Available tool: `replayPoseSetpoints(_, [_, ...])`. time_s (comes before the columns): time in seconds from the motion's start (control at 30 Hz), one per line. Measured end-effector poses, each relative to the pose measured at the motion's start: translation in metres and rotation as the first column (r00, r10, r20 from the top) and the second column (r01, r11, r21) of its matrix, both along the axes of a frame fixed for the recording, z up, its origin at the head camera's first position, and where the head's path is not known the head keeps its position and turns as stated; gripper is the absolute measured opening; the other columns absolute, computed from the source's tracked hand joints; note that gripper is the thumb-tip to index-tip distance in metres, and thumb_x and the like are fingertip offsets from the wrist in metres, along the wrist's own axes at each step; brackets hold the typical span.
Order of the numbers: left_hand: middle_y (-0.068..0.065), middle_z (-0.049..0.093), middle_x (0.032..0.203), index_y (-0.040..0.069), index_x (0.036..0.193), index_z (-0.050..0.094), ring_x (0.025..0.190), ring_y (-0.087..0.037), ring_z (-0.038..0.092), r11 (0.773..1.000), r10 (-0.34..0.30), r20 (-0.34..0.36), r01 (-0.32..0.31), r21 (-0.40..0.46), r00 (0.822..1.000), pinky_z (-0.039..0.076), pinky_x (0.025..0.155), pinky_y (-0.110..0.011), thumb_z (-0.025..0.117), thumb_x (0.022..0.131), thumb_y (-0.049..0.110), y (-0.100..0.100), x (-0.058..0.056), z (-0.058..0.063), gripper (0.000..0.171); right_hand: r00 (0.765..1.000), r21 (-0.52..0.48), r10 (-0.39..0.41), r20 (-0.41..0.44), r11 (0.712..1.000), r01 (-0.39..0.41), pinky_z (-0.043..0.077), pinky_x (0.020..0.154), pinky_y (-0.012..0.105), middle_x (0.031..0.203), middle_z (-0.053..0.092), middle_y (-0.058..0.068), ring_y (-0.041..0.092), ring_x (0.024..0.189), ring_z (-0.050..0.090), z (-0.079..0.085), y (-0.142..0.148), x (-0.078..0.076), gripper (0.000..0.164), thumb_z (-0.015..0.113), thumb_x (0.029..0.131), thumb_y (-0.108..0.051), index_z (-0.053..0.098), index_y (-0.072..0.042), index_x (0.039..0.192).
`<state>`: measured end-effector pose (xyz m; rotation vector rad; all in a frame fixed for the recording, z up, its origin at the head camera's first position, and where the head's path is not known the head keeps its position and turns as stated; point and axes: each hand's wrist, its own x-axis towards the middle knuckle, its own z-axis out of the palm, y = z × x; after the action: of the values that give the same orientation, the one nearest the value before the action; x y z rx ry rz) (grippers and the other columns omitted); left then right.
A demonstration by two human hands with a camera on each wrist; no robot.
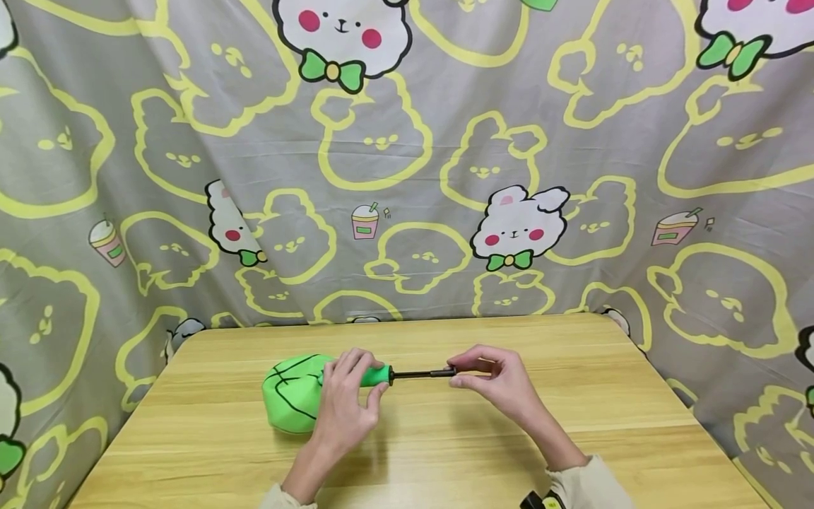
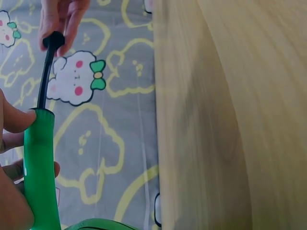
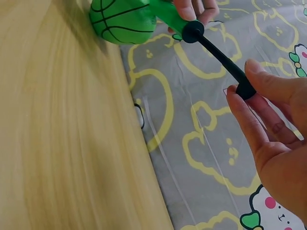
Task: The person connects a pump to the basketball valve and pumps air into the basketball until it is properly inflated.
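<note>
A small green hand pump (image 1: pixel 378 376) lies sideways above the table, its black rod (image 1: pixel 413 375) drawn out to the right. My left hand (image 1: pixel 346 406) grips the green barrel, thumb near its black end cap. The thumb and fingers of my right hand (image 1: pixel 505 382) pinch the black handle (image 3: pixel 245 90) at the rod's far end. Left of the pump is a green ball (image 1: pixel 289 396) with black basketball lines, slightly dented and partly behind my left hand. The join between ball and pump is hidden by that hand.
A light wood-grain table (image 1: pixel 483 452) spreads beneath both hands. Behind and beside it hangs a grey curtain (image 1: pixel 407 205) printed with cartoon animals. A black and yellow device (image 1: pixel 543 500) sits at the right sleeve.
</note>
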<state>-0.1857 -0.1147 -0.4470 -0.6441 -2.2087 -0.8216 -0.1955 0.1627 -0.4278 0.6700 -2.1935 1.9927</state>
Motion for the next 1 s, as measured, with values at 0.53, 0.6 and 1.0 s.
replayPoseSetpoints(0.53, [0.004,0.063,0.100,0.015,0.098,0.065,0.096,-0.018,0.059,1.000,-0.007,0.030,0.008,-0.021,1.000,0.040,0.088,-0.043,0.081,0.074,0.006,0.008,0.005,0.000,0.030,1.000,-0.027,-0.002,-0.017,1.000,0.001,0.060,0.077,0.038,0.103,0.074,0.019,0.028,0.096,0.075,-0.012,-0.022,0.004,0.023,0.084,0.080,0.001,0.076,0.000,0.101])
replayPoseSetpoints(0.6, [0.004,0.062,0.100,0.016,0.098,0.065,0.096,-0.018,0.058,1.000,-0.010,0.035,0.011,-0.024,0.999,0.040,0.088,-0.043,0.081,0.074,0.006,0.009,0.006,0.000,0.031,1.000,-0.030,-0.002,-0.021,1.000,0.001,0.060,0.077,0.038,0.103,0.074,0.020,0.028,0.095,0.075,-0.013,-0.024,0.004,0.023,0.084,0.080,0.001,0.076,0.000,0.100])
replayPoseSetpoints(1.0, [0.006,0.061,0.100,0.017,0.099,0.065,0.097,-0.016,0.057,0.999,-0.017,0.043,0.018,-0.045,0.999,0.039,0.088,-0.042,0.081,0.073,0.007,0.015,0.008,-0.003,0.032,1.000,-0.098,0.004,-0.009,0.995,-0.005,0.060,0.077,0.039,0.103,0.073,0.022,0.038,0.098,0.073,-0.022,-0.040,0.008,0.023,0.084,0.079,0.004,0.074,0.004,0.100])
